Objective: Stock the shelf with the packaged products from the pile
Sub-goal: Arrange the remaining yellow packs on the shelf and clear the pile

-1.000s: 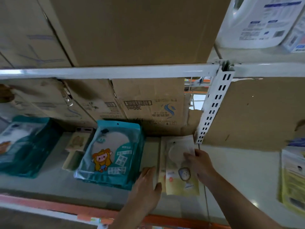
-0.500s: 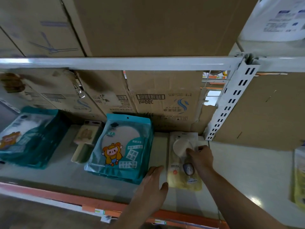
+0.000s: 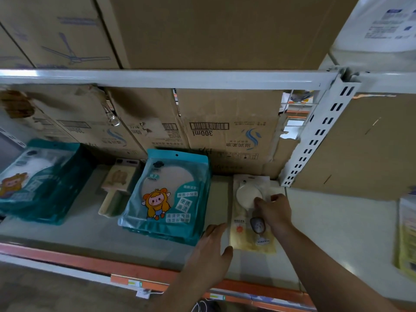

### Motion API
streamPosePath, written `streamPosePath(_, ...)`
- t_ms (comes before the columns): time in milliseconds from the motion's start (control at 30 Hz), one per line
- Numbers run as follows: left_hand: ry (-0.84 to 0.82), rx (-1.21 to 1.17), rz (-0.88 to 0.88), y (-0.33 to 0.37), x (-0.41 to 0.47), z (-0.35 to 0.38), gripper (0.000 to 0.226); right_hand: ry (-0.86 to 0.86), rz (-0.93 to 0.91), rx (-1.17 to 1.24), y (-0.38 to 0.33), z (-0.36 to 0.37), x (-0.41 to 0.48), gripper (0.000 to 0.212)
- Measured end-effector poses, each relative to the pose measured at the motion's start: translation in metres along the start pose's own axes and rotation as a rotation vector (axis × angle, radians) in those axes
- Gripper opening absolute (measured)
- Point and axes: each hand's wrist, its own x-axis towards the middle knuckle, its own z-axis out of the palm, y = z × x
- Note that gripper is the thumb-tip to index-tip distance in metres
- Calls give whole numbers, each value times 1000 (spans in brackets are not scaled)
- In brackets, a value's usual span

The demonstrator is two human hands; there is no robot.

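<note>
- The pale yellow plastic packet [image 3: 244, 235] is laid on the grey shelf [image 3: 90, 235] and gripped by the right hand [image 3: 275, 212], seemingly for alignment.
- The left hand [image 3: 210, 249] is laid flat, released, beside it as a guide.

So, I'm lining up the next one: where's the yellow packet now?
Head view, right of centre: the yellow packet lies on the shelf between the teal packet and the white post, under the right hand, left hand alongside.
</note>
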Motion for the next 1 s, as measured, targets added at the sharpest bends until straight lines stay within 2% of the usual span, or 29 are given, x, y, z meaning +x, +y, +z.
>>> streamPosePath(267,-2,8,61,11,-5,-11,56,-63,43,-51,0,-20,-14,29)
streamPosePath(333,3,7,114,24,-7,-23,48,-91,30,-183,-3,-37,-29,54)
streamPosePath(533,91,96,285,75,-24,-79,41,-68,-262,-575,-43,-111,-92,44)
streamPosePath(633,176,228,316,102,-42,-107,50,-55,-482,-727,-65,-148,-131,41)
streamPosePath(833,409,402,362,142,-130,-122,60,112,-803,-849,-67,-220,-222,51)
streamPosePath(900,494,431,348,145,-168,-108,60,148,-842,-862,-52,-242,-247,53)
streamPosePath(1000,520,468,308,145,-212,-79,59,160,-862,-860,-21,-261,-268,58)
